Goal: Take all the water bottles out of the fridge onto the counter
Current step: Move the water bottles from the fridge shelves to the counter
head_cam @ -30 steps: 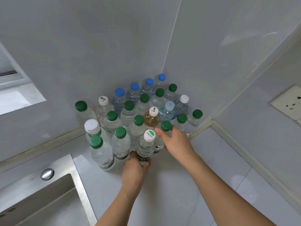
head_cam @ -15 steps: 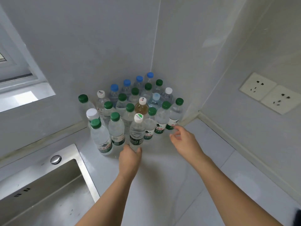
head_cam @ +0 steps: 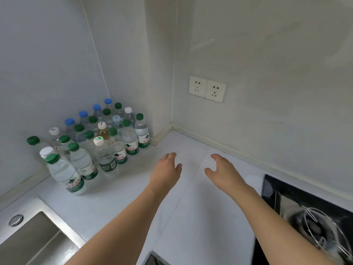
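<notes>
left hand (head_cam: 167, 170) released | right hand (head_cam: 222, 169) released (both empty) | bottles (head_cam: 107, 142) cornered

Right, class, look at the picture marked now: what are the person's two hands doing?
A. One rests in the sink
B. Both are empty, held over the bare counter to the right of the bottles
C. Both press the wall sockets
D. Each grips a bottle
B: the left hand and right hand hold nothing, fingers relaxed, over the counter, apart from the bottles standing in the corner.
</notes>
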A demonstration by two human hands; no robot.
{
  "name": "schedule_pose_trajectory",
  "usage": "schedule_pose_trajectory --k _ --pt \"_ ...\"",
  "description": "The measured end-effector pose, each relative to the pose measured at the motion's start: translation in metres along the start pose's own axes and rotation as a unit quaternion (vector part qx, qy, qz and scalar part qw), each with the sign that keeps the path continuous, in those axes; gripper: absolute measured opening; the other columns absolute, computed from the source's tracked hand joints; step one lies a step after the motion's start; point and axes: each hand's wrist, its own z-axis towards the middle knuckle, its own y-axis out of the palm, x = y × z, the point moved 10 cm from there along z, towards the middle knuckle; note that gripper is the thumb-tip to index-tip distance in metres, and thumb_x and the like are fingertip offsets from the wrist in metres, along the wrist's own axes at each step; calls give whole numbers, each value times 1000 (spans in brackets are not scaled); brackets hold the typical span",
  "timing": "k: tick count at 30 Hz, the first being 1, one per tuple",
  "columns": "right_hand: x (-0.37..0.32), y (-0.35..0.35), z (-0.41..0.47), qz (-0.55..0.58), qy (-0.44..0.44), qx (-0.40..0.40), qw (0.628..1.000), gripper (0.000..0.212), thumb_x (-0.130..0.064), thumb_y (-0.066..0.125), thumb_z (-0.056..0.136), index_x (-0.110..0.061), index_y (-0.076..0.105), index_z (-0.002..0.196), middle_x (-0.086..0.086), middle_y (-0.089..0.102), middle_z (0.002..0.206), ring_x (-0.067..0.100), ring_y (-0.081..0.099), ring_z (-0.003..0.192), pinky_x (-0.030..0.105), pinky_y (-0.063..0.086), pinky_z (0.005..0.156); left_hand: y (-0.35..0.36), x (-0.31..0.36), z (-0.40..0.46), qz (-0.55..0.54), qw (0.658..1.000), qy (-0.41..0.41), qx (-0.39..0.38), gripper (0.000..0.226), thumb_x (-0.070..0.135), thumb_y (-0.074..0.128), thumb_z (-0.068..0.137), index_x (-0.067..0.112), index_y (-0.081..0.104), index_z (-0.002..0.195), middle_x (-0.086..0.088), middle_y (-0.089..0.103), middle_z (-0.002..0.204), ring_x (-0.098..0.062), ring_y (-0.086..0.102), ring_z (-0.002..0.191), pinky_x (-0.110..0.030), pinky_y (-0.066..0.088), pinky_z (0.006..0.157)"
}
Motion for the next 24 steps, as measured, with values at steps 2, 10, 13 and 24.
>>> schedule_pose_trajectory --k 2,10,13,24 --pt "28 -16 -18 7 18 19 1000 62 -31 50 96 -16 26 150 5 29 154 21 36 136 31 34 105 8 39 -7 19 999 46 -11 50 32 44 101 14 36 146 -4 41 149 -24 43 132 -35 40 101" --pt "118 -72 -105 26 93 75 993 61 -29 53 93 -13 31 148 6 33 153 21 35 137 32 33 107 53 158 -44 64 979 186 -47 49 31 42 102 14 34 147 0 37 151 -19 36 136 -33 36 106" --pt "145 -96 -139 39 130 120 983 58 -25 55 93 -11 36 145 7 39 148 20 38 134 31 34 105 75 202 -63 70 962 253 -73 49 31 41 102 15 33 148 1 36 152 -18 34 138 -31 34 107" --pt "193 -148 -234 62 265 243 931 60 -22 57 94 -17 32 148 6 36 151 23 45 132 32 36 107 116 316 -104 58 883 450 -123 46 27 42 102 15 38 146 0 40 150 -17 34 138 -27 30 110"
